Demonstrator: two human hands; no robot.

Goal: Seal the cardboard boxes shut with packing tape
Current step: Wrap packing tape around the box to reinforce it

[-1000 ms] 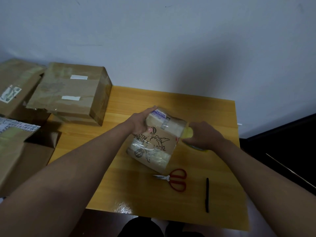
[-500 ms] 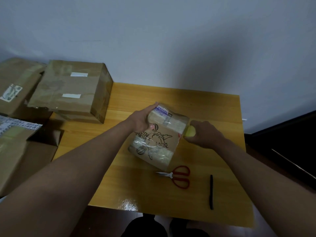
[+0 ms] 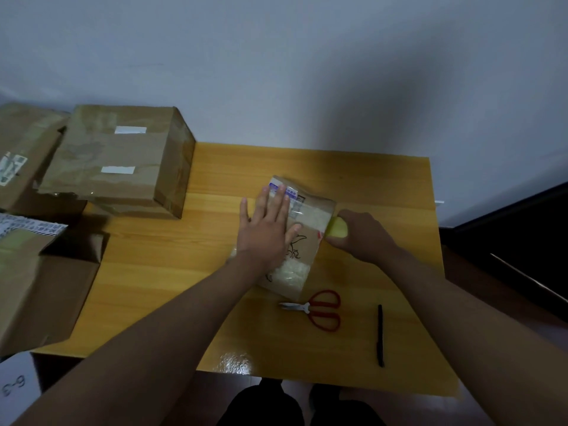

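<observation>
We press flat left hand [image 3: 266,232] on small box [image 3: 302,241]; right hand [image 3: 364,236] grips tape roll [image 3: 337,228], mid-strip; next, scissors [image 3: 316,309] cut

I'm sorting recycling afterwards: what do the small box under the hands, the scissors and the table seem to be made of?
The small brown printed box looks like cardboard wrapped in glossy clear tape, which shines pale. The red-handled scissors seem to have plastic handles and bright metal blades. The yellow wooden table shows grain under a glossy, probably lacquered finish that reflects light at its near edge.
</observation>
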